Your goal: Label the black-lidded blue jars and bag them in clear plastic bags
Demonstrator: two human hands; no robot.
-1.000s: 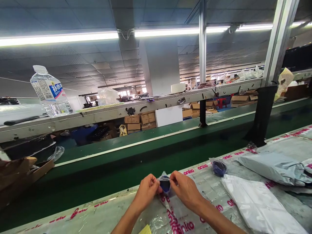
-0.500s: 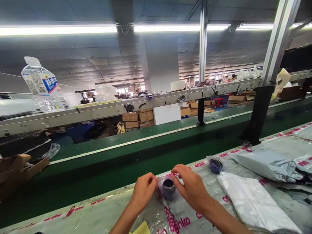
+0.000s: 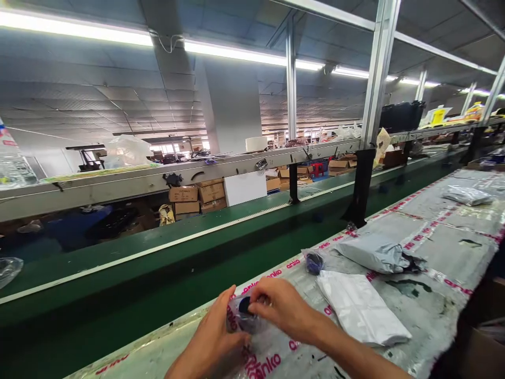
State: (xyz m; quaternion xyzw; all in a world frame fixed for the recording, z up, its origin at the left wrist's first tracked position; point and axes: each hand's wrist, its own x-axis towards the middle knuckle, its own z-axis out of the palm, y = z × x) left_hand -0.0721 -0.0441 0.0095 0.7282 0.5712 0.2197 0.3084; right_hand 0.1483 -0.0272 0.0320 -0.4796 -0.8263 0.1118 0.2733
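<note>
Grip: left hand [image 3: 209, 337] and right hand [image 3: 280, 308] together, clamped on clear plastic bag [image 3: 240, 318] | bag: above printed workbench [image 3: 430, 263], near edge | right of hands: white mailer [image 3: 359, 305], grey mailer [image 3: 373, 252], small bagged item [image 3: 314, 262] | in bag: dark round item [image 3: 244, 305]

My view has swung right, pushing the water bottle [image 3: 11, 163] to the left edge; my right hand [image 3: 282, 308] now covers the top of the bagged dark item [image 3: 245, 315].
</note>
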